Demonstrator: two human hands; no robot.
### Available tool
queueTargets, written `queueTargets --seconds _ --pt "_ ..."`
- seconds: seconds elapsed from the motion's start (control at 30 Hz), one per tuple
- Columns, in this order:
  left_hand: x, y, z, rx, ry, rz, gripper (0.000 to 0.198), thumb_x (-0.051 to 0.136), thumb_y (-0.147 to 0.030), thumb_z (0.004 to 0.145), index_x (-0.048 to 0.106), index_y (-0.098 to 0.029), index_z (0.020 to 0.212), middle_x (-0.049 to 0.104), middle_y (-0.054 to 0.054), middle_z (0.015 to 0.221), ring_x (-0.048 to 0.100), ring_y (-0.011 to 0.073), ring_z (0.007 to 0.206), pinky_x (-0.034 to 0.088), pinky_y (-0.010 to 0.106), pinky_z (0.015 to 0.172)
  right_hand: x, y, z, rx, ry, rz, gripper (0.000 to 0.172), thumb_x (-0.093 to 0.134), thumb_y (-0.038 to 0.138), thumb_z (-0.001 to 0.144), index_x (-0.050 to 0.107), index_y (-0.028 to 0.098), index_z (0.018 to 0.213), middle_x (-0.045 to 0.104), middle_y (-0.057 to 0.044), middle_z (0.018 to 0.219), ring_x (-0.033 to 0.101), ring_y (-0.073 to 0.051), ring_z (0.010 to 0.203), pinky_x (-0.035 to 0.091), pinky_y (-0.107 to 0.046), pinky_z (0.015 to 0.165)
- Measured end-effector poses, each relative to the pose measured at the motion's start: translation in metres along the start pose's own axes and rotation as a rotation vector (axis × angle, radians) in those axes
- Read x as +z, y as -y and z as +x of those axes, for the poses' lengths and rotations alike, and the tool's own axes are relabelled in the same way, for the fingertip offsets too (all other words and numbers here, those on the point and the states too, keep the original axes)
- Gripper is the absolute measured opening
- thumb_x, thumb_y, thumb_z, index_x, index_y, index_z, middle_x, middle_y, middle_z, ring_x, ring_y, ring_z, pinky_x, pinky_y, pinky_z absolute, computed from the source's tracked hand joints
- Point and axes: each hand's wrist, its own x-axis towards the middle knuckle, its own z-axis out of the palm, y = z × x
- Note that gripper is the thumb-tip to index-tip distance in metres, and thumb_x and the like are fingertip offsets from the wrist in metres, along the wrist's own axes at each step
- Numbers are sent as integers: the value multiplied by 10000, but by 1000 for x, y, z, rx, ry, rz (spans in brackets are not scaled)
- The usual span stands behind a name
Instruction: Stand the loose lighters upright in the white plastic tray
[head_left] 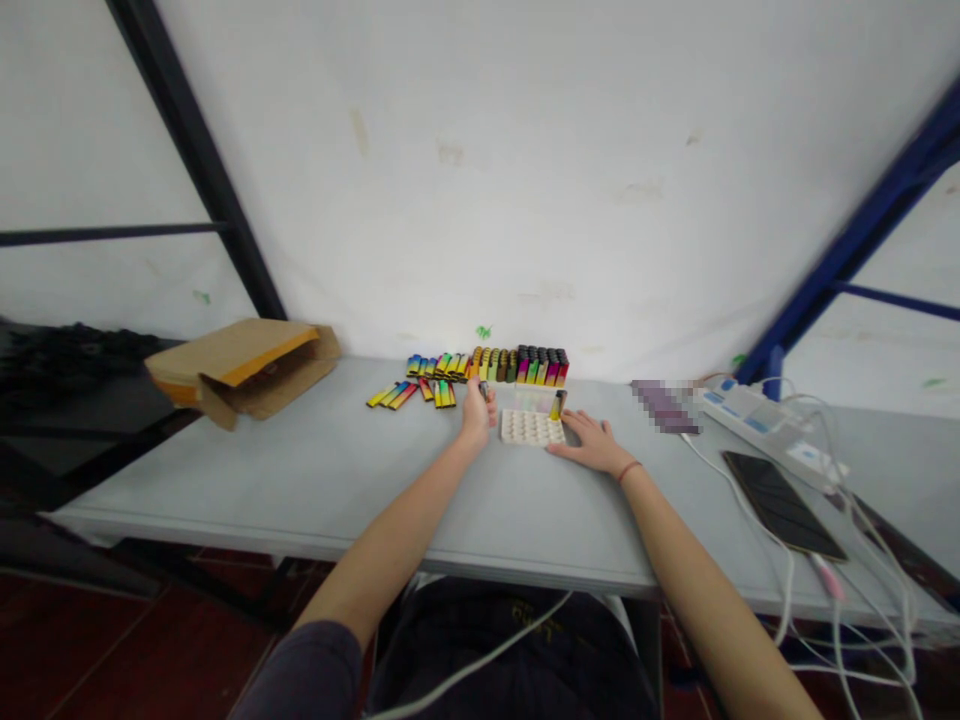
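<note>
A white tray [532, 428] with rows of round pockets lies on the table between my hands. One yellow-and-dark tube [557, 405] stands upright at its back right corner. My right hand [592, 440] lies with fingers spread against the tray's right side, close to that tube. To the left of the tray, my left hand [477, 408] is closed around a small dark-ended tube, mostly hidden by the fingers. Behind are upright colourful tubes in a block [542, 367] with black tops and yellow-topped tubes [491, 363]. Loose multicoloured tubes [394, 394] lie to the left.
An open cardboard box [247, 365] lies on its side at the table's left. At the right are a black phone [784, 503], a blurred purple device [665, 406], a white power strip [772, 435] and trailing white cables. The wall stands right behind the tubes.
</note>
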Motion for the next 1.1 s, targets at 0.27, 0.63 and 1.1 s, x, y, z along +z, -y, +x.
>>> queueTargets --seconds 0.27,0.63,1.1 --pt "3 10 -1 40 -25 40 439 285 -390 981 369 -223 585 233 -81 416 156 70 332 127 187 351 0 0 0 6 1 -8 812 557 690 896 416 246 1562 316 -104 1676 224 -392 1555 157 -727 1204" --pt "5 8 -2 -33 20 66 435 319 -472 962 376 -227 607 223 -91 401 145 65 310 116 189 340 1 -2 2 12 11 -5 848 537 737 888 399 260 1575 303 -109 1682 216 -400 1555 157 -718 1206" --pt "14 17 9 201 200 257 344 490 -564 928 498 -225 865 396 -91 518 304 73 380 237 183 403 0 2 0 20 -2 1 816 553 691 902 391 259 1575 305 -115 1680 224 -375 1557 150 -716 1206"
